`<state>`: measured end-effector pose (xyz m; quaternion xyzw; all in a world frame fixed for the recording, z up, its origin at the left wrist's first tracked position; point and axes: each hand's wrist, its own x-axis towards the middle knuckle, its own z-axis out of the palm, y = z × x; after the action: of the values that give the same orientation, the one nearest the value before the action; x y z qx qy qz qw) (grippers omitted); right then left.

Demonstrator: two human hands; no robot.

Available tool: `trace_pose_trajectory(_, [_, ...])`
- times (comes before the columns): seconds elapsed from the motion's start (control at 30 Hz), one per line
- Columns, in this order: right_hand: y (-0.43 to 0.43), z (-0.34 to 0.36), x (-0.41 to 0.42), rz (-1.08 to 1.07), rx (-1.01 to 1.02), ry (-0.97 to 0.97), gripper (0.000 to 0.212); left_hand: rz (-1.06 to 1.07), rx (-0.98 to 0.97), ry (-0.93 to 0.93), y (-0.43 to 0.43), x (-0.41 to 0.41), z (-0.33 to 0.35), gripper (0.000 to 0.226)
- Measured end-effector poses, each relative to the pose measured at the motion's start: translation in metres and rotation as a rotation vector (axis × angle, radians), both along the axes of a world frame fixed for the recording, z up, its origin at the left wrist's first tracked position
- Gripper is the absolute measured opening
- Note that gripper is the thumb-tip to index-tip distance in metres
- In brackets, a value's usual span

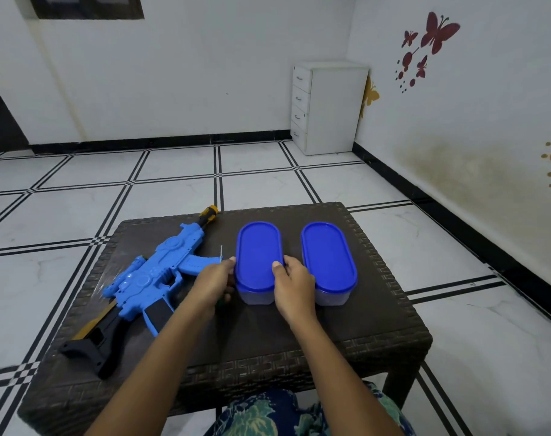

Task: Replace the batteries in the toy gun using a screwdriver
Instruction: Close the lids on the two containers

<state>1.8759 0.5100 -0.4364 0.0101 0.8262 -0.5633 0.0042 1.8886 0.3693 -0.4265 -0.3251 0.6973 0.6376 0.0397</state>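
A blue toy gun (160,272) with a black stock and an orange muzzle lies diagonally on the left of the brown wicker table (267,335). Two clear tubs with blue oval lids stand side by side to its right. My left hand (212,281) grips the left side of the left tub (258,250), thumb at the lid's edge. My right hand (294,281) grips its right side, thumb on the lid. A thin screwdriver shaft (221,251) sticks out beyond my left hand; its handle is mostly hidden under that hand, and I cannot tell whether the hand holds it.
The right tub (329,256) stands close beside my right hand. The table's near part lies bare below my forearms. A white drawer cabinet (327,105) stands in the far corner of the tiled floor.
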Motion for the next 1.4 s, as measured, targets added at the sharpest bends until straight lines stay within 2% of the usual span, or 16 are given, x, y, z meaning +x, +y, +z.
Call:
trace_pose_trajectory(0.23, [0.001,0.001,0.001,-0.024,0.011,0.027,0.032,0.074,0.039,0.023,0.014,-0.013,-0.005,0.058])
trace_pose_trajectory(0.4, [0.001,0.0,0.001,-0.046,0.057,0.038,0.024,0.072,0.052,0.034,0.012,-0.017,-0.011,0.098])
trace_pose_trajectory(0.43, [0.0,-0.001,0.001,-0.053,0.064,0.035,0.023,0.069,0.031,0.038,0.013,-0.016,-0.009,0.096])
trace_pose_trajectory(0.57, [0.001,0.001,0.003,-0.088,0.048,0.07,0.024,0.037,-0.079,0.117,0.02,-0.015,-0.007,0.046])
trace_pose_trajectory(0.63, [0.002,0.002,0.004,-0.101,0.041,0.094,0.028,0.012,-0.056,0.178,0.023,-0.015,-0.006,0.036])
trace_pose_trajectory(0.73, [0.002,0.003,0.005,-0.105,0.03,0.112,0.034,0.01,0.007,0.263,0.025,-0.014,-0.005,0.039])
trace_pose_trajectory(0.83, [0.001,0.003,0.006,-0.105,0.026,0.099,0.037,0.031,0.06,0.262,0.028,-0.013,-0.006,0.042])
trace_pose_trajectory(0.93, [0.0,0.005,0.007,-0.095,0.045,0.091,0.026,0.062,0.241,0.213,0.028,-0.012,-0.006,0.034])
trace_pose_trajectory(1.1, [0.003,0.012,0.011,-0.093,0.045,0.106,0.031,0.036,0.464,0.173,0.021,-0.015,0.0,0.039])
trace_pose_trajectory(1.23, [0.004,0.008,0.008,-0.063,0.07,0.074,0.027,0.005,0.472,0.174,0.018,-0.017,-0.004,0.043])
trace_pose_trajectory(1.4, [0.014,0.022,0.004,0.03,0.15,0.095,0.049,-0.054,0.41,0.148,0.016,-0.018,-0.014,0.047])
